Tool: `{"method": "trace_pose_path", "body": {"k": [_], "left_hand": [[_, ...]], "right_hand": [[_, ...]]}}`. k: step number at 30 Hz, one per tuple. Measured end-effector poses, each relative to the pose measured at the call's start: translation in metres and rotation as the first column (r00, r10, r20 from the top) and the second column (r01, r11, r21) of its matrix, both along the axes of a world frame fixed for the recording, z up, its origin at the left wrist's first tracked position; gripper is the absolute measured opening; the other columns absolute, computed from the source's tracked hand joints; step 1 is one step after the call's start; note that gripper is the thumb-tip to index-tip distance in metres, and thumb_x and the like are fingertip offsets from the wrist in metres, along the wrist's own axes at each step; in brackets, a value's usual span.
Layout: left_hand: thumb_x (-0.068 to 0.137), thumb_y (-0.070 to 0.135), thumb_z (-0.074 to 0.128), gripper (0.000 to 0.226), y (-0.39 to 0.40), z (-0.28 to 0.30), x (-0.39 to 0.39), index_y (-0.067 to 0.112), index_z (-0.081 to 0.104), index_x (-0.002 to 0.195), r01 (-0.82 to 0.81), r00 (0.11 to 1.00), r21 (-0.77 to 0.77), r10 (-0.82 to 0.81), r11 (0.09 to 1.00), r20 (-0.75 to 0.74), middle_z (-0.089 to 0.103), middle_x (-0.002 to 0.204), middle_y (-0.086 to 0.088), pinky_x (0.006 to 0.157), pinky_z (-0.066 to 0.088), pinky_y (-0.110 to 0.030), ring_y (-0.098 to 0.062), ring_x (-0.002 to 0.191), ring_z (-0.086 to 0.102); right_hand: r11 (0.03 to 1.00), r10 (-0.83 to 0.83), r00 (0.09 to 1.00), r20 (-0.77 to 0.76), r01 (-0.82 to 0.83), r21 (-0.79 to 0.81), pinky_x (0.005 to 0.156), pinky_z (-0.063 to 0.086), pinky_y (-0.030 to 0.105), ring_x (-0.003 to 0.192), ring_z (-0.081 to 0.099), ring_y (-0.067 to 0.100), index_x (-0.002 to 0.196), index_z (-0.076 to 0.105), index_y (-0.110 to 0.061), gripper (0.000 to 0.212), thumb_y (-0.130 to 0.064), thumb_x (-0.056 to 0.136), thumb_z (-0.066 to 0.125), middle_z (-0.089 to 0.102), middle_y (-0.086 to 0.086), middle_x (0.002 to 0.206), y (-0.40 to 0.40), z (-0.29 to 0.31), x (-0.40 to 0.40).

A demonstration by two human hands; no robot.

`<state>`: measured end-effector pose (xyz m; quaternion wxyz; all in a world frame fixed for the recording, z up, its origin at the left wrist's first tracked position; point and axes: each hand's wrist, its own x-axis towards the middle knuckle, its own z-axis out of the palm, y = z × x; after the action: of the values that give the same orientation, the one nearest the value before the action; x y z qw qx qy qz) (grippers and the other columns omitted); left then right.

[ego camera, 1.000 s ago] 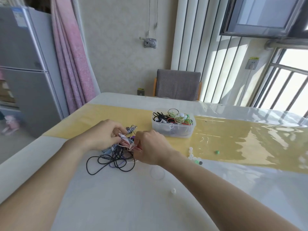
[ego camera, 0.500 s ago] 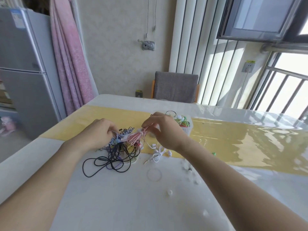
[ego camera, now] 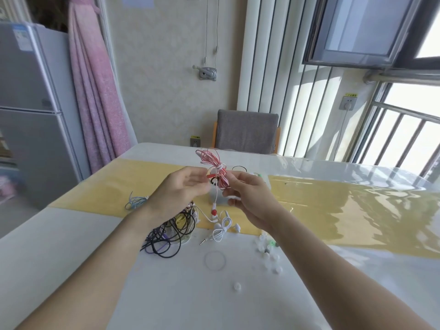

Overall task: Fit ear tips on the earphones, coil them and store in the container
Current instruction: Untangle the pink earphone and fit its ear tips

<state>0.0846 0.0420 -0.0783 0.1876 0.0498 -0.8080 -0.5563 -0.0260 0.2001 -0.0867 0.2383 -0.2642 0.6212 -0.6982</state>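
I hold a pink-and-white coiled earphone bundle up above the table. My left hand pinches it from the left and my right hand pinches it from the right. A red earbud dangles from it on a thin cord. Behind my hands, mostly hidden, stands the clear container with coiled earphones inside. White earphones lie loose on the table below. A tangle of black and purple earphone cables lies under my left wrist. Loose ear tips are scattered by my right forearm.
A blue cable coil lies on the yellow table runner at left. A clear ring and a single white ear tip lie on the white table near me. A grey chair stands at the far edge.
Both hands rose from the cable tangle, lifting the pink earphone bundle clear of it. The white earphones stayed on the table and the container is now largely hidden behind my hands.
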Motion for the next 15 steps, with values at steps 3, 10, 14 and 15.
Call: {"method": "trace_pose_path", "body": {"k": [3,10,14,15], "left_hand": [[0.067,0.052,0.075,0.060,0.014,-0.004,-0.007,0.028,0.061,0.120,0.041,0.999,-0.073,-0.041,0.996,0.002,0.073,0.107,0.007,0.097,0.049,-0.033,-0.007,0.104,0.066],[0.085,0.026,0.069,0.006,0.012,-0.010,-0.022,0.024,0.068,0.080,-0.142,0.989,-0.330,0.147,0.933,-0.010,0.071,0.074,0.004,0.078,0.054,-0.042,-0.019,0.074,0.065],[0.090,0.028,0.065,0.013,0.003,-0.010,-0.022,0.024,0.065,0.077,-0.154,0.979,-0.441,0.197,0.884,0.054,0.069,0.075,0.004,0.070,0.050,-0.032,-0.015,0.073,0.062],[0.089,0.026,0.066,0.011,0.002,-0.011,-0.021,0.024,0.066,0.078,-0.147,0.975,-0.478,0.209,0.866,0.080,0.068,0.076,0.005,0.070,0.048,-0.030,-0.014,0.073,0.061]], "right_hand": [[0.999,0.047,0.998,0.051,-0.045,-0.026,0.062,0.042,0.025,0.068,0.056,0.012,0.103,0.067,-0.004,0.023,-0.022,0.104,0.053,0.066,0.002,0.082,0.006,0.003,0.000],[0.995,0.001,0.994,0.109,0.010,-0.097,0.064,0.040,0.029,0.069,0.054,0.012,0.092,0.065,-0.009,0.024,-0.020,0.105,0.049,0.062,0.001,0.079,0.023,0.012,-0.005],[0.978,-0.022,0.972,0.234,0.070,-0.196,0.066,0.041,0.030,0.076,0.058,0.016,0.101,0.065,-0.004,0.031,-0.016,0.108,0.038,0.063,0.010,0.091,0.029,0.017,-0.009],[0.971,-0.022,0.963,0.270,0.085,-0.224,0.067,0.043,0.030,0.079,0.062,0.018,0.102,0.066,-0.002,0.033,-0.015,0.109,0.036,0.066,0.012,0.096,0.031,0.019,-0.011]]}}
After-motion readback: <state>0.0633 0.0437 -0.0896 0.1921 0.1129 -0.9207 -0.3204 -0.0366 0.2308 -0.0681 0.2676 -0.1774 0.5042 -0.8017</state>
